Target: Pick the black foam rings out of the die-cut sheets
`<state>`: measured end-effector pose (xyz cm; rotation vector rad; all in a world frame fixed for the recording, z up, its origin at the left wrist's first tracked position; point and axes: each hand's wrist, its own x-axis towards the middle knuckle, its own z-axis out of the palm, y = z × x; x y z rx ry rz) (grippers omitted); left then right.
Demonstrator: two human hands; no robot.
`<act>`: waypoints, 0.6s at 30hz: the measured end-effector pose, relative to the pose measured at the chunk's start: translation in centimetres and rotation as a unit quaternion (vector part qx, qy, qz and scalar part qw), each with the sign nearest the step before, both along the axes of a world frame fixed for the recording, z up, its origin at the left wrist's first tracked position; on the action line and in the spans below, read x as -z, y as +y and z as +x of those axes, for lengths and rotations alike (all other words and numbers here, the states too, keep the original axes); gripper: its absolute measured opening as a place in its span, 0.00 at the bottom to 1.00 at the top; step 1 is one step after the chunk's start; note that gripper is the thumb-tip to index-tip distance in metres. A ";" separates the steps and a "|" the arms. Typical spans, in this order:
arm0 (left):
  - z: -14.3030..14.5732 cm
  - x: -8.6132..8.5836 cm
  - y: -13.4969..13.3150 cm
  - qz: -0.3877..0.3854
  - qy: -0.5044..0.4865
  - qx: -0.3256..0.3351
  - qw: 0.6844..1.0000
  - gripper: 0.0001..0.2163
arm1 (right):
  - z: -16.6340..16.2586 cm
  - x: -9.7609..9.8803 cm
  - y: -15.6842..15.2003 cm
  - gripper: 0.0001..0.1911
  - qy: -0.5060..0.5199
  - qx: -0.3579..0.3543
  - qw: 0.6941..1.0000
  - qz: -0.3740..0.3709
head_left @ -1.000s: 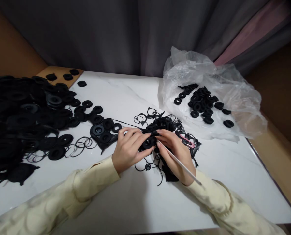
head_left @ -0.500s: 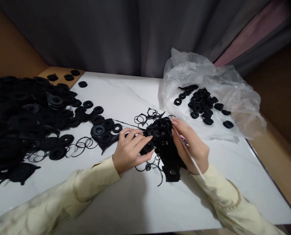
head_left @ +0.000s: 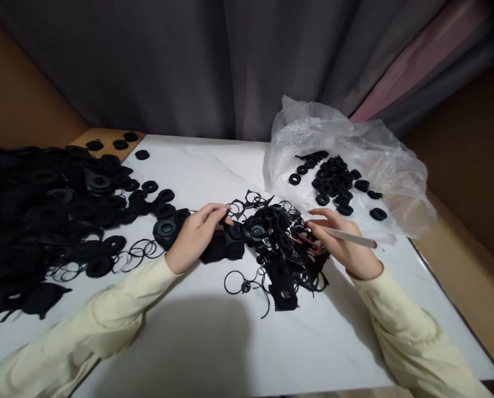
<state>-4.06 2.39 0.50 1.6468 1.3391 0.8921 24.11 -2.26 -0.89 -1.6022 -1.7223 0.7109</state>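
- Well, at far left the pile (head_left: 26, 215) of black discs lies much as it did
- Next, the left hand (head_left: 197, 229) has drawn back leftward and seems to pinch a small black piece (head_left: 225, 217) between thumb and finger, just beside the scraps (head_left: 286, 265)
- Among those scraps, a pink tool (head_left: 313, 247) shows more plainly now
- Right hand (head_left: 346, 243) has swung outward, white stick (head_left: 350, 237) gripped, thumb and forefinger tips apart
- Beyond, rings (head_left: 333, 177) rest on the bag (head_left: 404, 171); hands parted, I'd judge the joint work paused, the piece in the left alone
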 end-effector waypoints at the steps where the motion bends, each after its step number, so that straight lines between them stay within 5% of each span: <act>1: -0.1 0.1 0.1 0.010 0.022 0.010 1.000 0.14 | 0.0 0.0 -0.1 0.17 0.000 -0.001 1.000 0.003; 8: -1.2 1.4 0.3 0.079 0.120 0.045 0.989 0.12 | -0.1 -1.2 -0.7 0.15 -0.066 0.012 0.998 0.022; 10: -1.4 1.4 -0.1 0.163 0.164 0.033 0.972 0.13 | -0.3 -1.8 -1.0 0.16 -0.072 0.009 0.997 0.015; 14: -1.6 1.4 -2.7 0.400 0.328 0.050 0.854 0.15 | -0.7 -2.7 -1.8 0.15 -0.020 0.004 1.000 0.007; 18: -1.6 1.7 -4.7 0.473 0.375 0.083 0.793 0.18 | -0.7 -2.6 -2.2 0.12 0.073 0.030 0.997 0.002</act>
